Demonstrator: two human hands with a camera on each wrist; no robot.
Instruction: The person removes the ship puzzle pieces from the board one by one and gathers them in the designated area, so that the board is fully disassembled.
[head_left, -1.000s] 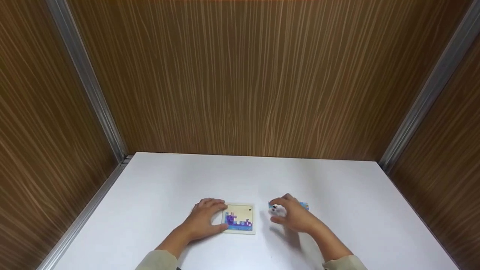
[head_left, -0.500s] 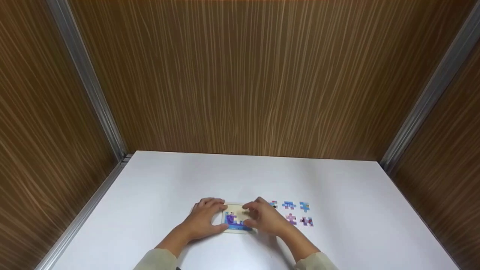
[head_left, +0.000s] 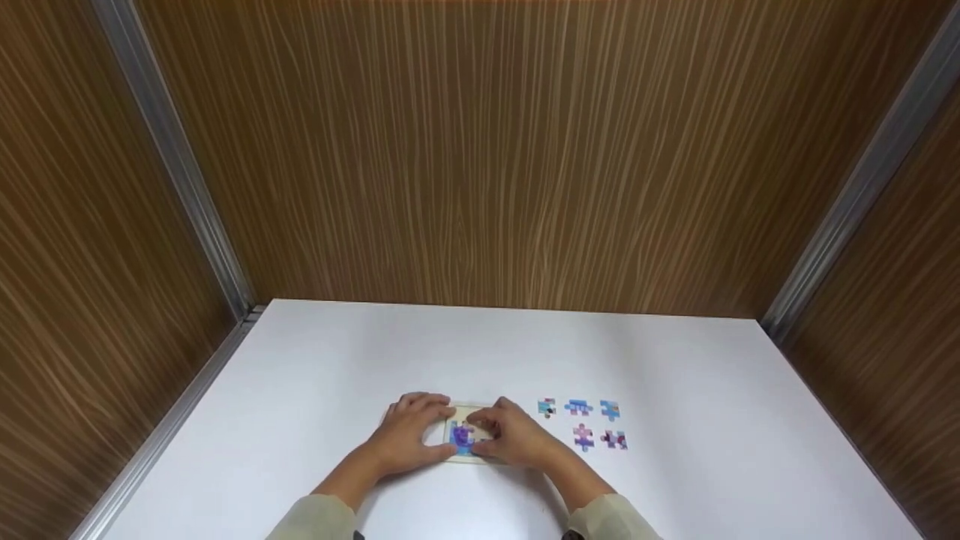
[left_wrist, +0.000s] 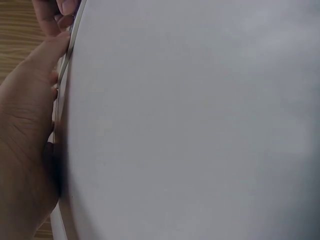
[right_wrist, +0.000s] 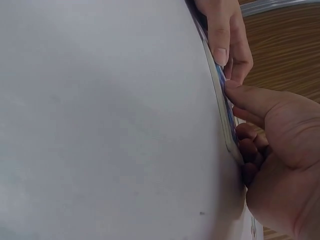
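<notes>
- Head view: the puzzle board [head_left: 460,412] is partly covered by the right hand [head_left: 516,437]; whether anything is pinched cannot be told.
- Its left edge is touched by the spread left hand [head_left: 409,436].

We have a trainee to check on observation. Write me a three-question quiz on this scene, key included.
1. Count: how many loose puzzle pieces lie on the white table, to the right of both hands?
2. True or false: the left hand is on the loose puzzle pieces.
3. Choose: the right hand is over which side of the puzzle board? A) left B) right

Key: 1. Five, three in the far row and two in the near. 2. False; it is at the board's left edge. 3. B.
</notes>
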